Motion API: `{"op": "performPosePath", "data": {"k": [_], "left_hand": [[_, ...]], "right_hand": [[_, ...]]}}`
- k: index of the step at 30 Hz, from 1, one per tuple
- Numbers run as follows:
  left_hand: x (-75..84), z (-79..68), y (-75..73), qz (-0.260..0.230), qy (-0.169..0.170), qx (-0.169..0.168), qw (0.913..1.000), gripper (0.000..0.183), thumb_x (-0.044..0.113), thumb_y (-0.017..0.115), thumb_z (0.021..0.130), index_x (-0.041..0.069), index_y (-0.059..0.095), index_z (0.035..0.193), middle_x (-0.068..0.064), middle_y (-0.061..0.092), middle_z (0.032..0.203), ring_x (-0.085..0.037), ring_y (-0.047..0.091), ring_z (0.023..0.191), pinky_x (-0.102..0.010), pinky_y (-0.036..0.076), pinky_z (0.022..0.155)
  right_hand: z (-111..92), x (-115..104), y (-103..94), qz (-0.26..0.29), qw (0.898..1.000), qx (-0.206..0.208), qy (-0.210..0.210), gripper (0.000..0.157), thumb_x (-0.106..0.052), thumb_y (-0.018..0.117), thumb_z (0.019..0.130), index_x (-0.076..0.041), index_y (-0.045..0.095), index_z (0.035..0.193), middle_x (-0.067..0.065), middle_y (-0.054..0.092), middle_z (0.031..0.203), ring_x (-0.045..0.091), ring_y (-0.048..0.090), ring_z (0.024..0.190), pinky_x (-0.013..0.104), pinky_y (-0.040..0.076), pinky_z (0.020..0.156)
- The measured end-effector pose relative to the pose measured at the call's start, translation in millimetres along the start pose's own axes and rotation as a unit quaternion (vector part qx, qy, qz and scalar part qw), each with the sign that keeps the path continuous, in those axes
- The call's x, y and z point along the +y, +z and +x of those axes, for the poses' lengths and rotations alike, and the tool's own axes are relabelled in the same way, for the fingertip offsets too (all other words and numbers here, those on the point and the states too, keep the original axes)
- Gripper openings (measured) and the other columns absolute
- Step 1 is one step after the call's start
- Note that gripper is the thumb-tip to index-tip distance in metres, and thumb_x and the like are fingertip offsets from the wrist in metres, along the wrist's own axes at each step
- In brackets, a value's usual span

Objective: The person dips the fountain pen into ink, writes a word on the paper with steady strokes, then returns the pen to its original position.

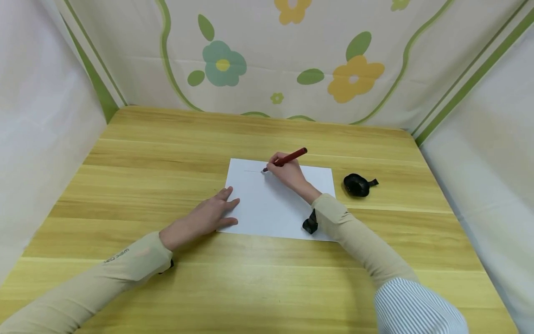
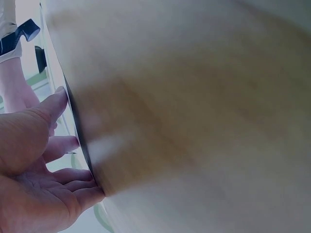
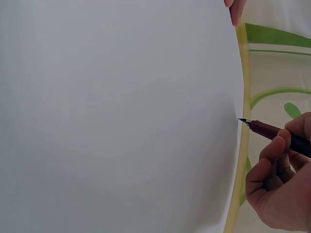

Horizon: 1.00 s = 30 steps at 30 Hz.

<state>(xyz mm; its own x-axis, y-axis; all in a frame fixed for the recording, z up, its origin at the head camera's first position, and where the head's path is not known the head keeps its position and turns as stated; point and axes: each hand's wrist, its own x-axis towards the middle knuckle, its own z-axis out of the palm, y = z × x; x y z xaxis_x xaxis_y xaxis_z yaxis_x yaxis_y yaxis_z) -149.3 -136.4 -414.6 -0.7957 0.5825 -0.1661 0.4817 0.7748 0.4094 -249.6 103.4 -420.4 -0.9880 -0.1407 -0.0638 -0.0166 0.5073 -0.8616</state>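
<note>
A white sheet of paper lies on the wooden table, with a short thin line near its top edge. My right hand pinches a dark red fountain pen, which slants up to the right. In the right wrist view, the metal nib meets the paper, and curled fingers hold the barrel. My left hand rests at the paper's left edge with its fingers spread, the fingertips on the sheet. Those fingers look fairly straight in the left wrist view.
A small rounded black object with a short tab sits right of the paper. Under the right sleeve, a black wrist-worn device shows. Behind the wooden table hangs a flower-patterned curtain, with white cloth at both sides.
</note>
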Motion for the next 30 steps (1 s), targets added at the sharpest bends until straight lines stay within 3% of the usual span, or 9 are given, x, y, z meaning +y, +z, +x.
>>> {"op": "performPosePath", "data": {"k": [10, 30], "left_hand": [[1.0, -1.1, 0.1, 0.010, 0.015, 0.022, 0.9996, 0.056, 0.028, 0.068, 0.087, -0.003, 0.053, 0.131, -0.032, 0.032, 0.146, -0.046, 0.033, 0.136, -0.052, 0.041, 0.102], [0.1, -0.4, 2.4, 0.015, 0.015, 0.028, 0.9994, 0.055, 0.028, 0.068, 0.086, -0.003, 0.054, 0.130, -0.032, 0.034, 0.145, -0.046, 0.034, 0.135, -0.052, 0.042, 0.102]], "right_hand": [[-3, 5, -8.0, 0.000, 1.000, 0.004, 0.005, 0.012, -0.020, 0.060, 0.089, -0.010, 0.066, 0.090, 0.006, 0.060, 0.076, 0.018, 0.049, 0.068, 0.024, 0.039, 0.058], [-9, 10, -19.0, 0.017, 1.000, 0.014, 0.007, 0.013, -0.019, 0.059, 0.088, -0.008, 0.066, 0.090, 0.002, 0.059, 0.071, 0.017, 0.049, 0.065, 0.024, 0.037, 0.056]]}}
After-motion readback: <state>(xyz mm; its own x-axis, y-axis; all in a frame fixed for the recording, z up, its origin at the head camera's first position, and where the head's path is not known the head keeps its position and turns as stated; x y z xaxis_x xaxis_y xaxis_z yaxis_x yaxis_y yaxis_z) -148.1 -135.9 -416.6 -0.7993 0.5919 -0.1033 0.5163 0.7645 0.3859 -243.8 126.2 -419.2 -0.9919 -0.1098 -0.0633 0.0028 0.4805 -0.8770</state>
